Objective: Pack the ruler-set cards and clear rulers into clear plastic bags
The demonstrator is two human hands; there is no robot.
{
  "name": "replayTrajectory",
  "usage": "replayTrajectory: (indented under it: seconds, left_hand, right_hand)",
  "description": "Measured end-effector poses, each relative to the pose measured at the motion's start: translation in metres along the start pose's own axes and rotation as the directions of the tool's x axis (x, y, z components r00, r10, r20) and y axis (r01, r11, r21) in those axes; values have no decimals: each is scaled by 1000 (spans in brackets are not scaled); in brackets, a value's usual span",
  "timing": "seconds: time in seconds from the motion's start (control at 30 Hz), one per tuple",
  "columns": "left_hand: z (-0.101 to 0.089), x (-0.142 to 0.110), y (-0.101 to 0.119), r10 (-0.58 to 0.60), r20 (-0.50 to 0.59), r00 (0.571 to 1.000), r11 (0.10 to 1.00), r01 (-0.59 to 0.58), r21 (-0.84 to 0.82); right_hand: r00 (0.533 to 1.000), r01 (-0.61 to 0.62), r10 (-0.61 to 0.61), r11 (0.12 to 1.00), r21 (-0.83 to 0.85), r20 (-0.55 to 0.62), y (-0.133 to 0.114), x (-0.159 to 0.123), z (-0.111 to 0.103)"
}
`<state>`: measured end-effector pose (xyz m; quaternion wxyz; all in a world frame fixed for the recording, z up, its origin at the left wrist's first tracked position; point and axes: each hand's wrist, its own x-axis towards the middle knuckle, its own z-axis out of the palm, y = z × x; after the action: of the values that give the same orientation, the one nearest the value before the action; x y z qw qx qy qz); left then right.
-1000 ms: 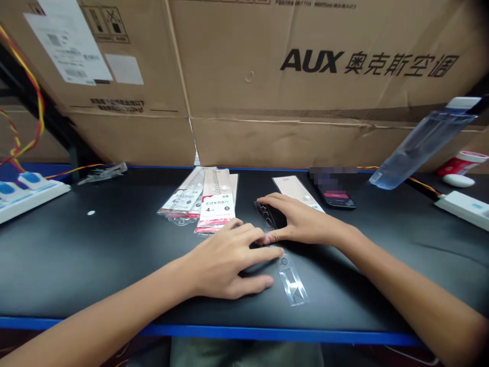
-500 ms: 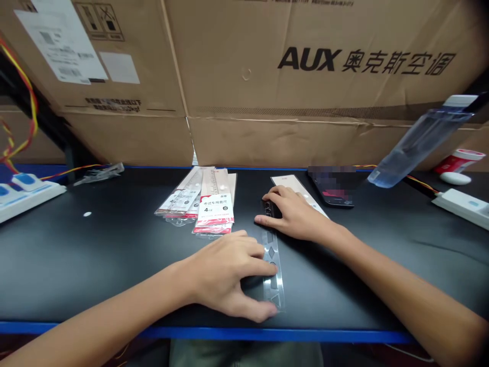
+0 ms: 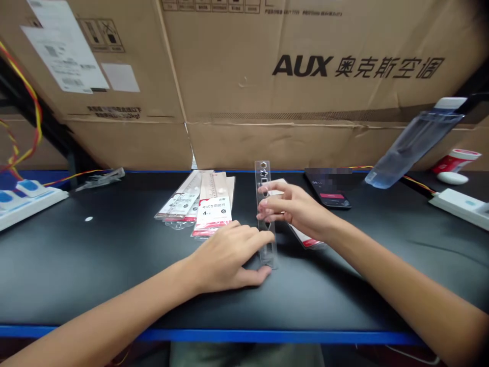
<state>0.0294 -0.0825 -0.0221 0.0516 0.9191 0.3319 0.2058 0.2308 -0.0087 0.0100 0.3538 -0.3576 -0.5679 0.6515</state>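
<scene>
A clear plastic stencil ruler (image 3: 269,252) with shape cut-outs stands tilted up in front of me, its far end raised against the box behind. My left hand (image 3: 235,257) grips the lower end, thumb near the bottom edge and index finger across it. Higher up, the fingers of my right hand (image 3: 296,208) close over the middle of the strip. Left of the ruler lie several packaged ruler sets (image 3: 214,210) in clear sleeves with white and red labels. Partly hidden under my right hand is another packaged set (image 3: 307,239).
A large cardboard box (image 3: 229,86) walls off the back of the black table (image 3: 126,285). A phone (image 3: 329,191) lies at the right, near a leaning water bottle (image 3: 412,145). Power strips sit at the left (image 3: 34,204) and right (image 3: 460,209) edges. A small white disc (image 3: 89,218) lies left.
The ruler lay flat on the table and is now lifted with its far end up. My left hand moved slightly away from me; my right hand shifted from the ruler's far end to its middle.
</scene>
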Motion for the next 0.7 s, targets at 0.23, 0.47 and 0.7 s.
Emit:
replayTrajectory:
  seconds: [0.23, 0.47, 0.7]
  left_hand:
    - [-2, 26, -2, 75, 11, 997, 993, -76, 88]
    - [12, 59, -5, 145, 129, 981, 989, -147, 4]
    - [1, 48, -11, 48, 137, 989, 999, -50, 18]
  right_hand:
    - [882, 206, -340, 901, -381, -327, -11, 3, -29]
    - [915, -28, -382, 258, -966, -129, -8, 8, -71]
    - [987, -12, -152, 265, -964, -54, 1, 5, -59]
